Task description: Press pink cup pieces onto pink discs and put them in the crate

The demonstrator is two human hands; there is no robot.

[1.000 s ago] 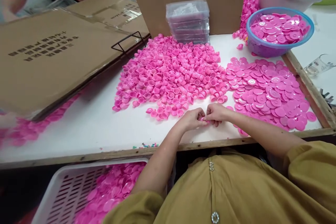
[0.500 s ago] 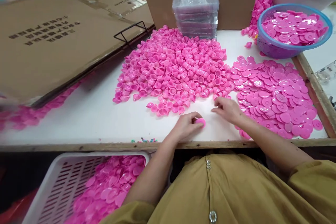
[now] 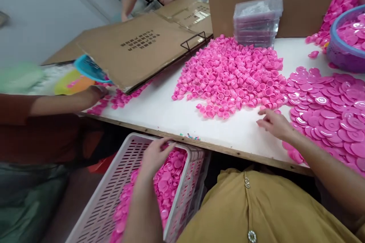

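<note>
My left hand (image 3: 155,156) is over the white slotted basket (image 3: 107,174) below the table edge. Its thumb and fingers are apart, and no disc shows in it. Many pink plastic pieces (image 3: 168,176) fill the basket beneath it. Above the white tabletop, my right hand (image 3: 275,124) has its fingers loosely bent and apart, with nothing visible between them. Just beyond it lies a heap of small pink cups (image 3: 230,72). Flat pink discs (image 3: 330,114) are spread beside it to the right.
A cardboard box (image 3: 137,45) leans across the table's left part. Stacked clear plastic boxes (image 3: 258,21) stand behind the cups. At right is a blue basket (image 3: 339,51) of discs. A co-worker's arm (image 3: 65,100) reaches in from the left; another person stands at the back.
The view has swung left. My left hand has moved from the tabletop to over the basket, and the pink disc it held no longer shows in it. My right hand stays near the cups.
</note>
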